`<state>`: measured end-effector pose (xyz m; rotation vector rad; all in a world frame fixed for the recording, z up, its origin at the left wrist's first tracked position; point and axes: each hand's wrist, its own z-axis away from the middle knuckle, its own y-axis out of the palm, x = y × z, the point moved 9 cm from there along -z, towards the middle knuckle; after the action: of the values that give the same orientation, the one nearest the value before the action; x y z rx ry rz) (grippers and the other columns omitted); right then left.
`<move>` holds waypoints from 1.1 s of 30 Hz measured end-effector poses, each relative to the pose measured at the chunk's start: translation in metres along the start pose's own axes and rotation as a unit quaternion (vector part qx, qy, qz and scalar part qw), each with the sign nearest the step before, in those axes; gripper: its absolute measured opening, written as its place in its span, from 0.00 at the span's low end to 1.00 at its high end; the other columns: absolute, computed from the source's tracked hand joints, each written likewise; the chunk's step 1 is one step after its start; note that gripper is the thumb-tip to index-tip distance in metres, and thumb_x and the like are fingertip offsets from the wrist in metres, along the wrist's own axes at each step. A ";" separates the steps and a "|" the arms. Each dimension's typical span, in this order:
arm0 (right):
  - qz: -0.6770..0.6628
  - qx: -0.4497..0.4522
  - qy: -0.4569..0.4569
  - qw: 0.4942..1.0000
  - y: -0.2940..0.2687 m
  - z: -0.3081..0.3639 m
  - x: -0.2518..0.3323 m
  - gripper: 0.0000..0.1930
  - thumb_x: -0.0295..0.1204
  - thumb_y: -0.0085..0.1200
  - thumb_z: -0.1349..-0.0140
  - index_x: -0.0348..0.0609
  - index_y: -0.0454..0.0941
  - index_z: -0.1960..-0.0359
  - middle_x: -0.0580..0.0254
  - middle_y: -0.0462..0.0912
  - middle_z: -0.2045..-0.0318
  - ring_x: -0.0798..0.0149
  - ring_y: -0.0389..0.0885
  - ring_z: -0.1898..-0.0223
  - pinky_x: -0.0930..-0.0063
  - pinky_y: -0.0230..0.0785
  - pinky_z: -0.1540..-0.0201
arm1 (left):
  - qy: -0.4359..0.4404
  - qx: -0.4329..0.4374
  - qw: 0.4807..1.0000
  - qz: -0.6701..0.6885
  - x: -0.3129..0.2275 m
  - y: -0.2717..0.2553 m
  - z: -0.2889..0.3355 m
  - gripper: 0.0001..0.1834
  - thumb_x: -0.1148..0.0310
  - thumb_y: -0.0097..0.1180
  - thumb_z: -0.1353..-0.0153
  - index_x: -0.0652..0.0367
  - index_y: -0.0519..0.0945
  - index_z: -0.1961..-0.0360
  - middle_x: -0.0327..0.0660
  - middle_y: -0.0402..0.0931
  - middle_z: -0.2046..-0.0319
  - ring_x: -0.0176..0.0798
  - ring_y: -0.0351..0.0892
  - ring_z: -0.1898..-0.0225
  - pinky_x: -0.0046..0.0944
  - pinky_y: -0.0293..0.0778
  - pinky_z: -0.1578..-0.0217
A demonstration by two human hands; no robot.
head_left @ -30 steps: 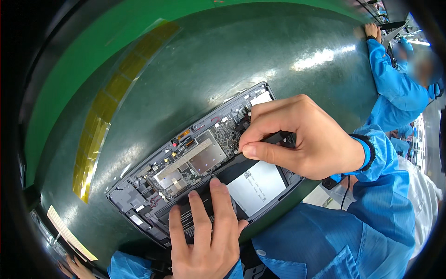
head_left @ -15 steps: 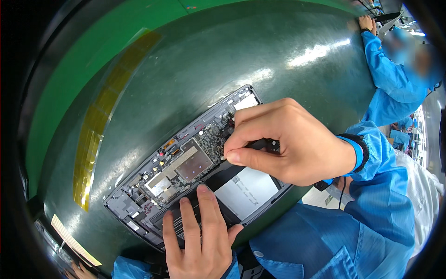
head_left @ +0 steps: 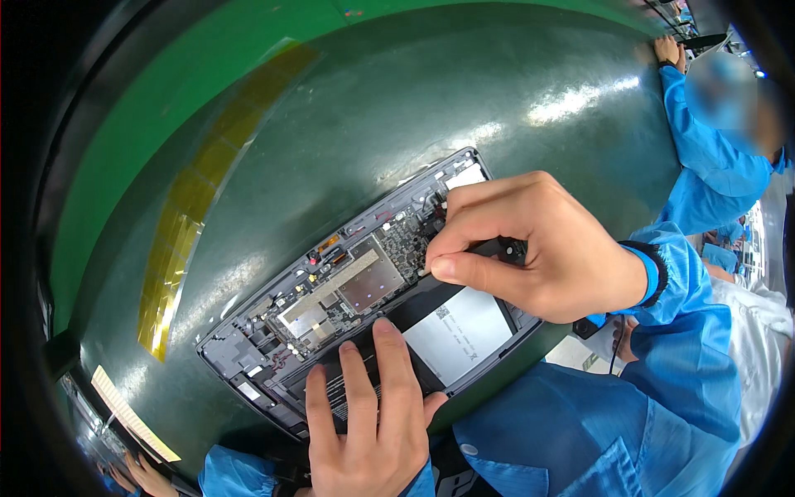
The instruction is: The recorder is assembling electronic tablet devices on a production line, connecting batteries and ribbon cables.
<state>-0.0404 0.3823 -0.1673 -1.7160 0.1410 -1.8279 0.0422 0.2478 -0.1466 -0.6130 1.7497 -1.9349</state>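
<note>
An opened grey device (head_left: pixel 248 352) lies back-up on the dark green table, its circuit board (head_left: pixel 356 282) and metal shields exposed. My left hand (head_left: pixel 368 422) lies flat on the dark battery area at the device's near edge, fingers spread a little. My right hand (head_left: pixel 530 248) hovers over the board's right part, thumb and forefinger pinched together at a small spot on the board; what they pinch is too small to tell. A white label (head_left: pixel 460 331) on the battery shows below my right hand.
A strip of yellow tape (head_left: pixel 190 232) runs across the table (head_left: pixel 348 124) to the left of the device. Another person in a blue coat (head_left: pixel 704 166) rests a hand on the table at the far right. A pale bar (head_left: pixel 132 414) lies at the lower left rim.
My right hand's pinch has slid slightly left along the board. The left hand stays pressed on the battery area. The view has shifted a little.
</note>
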 end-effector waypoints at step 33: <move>0.027 0.025 -0.013 0.999 -0.002 0.002 0.006 0.04 0.24 0.64 0.36 0.35 0.85 0.64 0.54 0.81 0.72 0.54 0.78 0.72 0.63 0.66 0.69 | 0.001 0.000 1.000 -0.005 -0.002 -0.008 -0.001 0.32 0.50 0.63 0.42 0.67 0.82 0.45 0.49 0.74 0.37 0.51 0.74 0.41 0.54 0.72 0.41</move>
<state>-0.0393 0.3816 -0.1609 -1.6853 0.1282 -1.7557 0.0430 0.2505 -0.1392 -0.6199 1.7506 -1.9438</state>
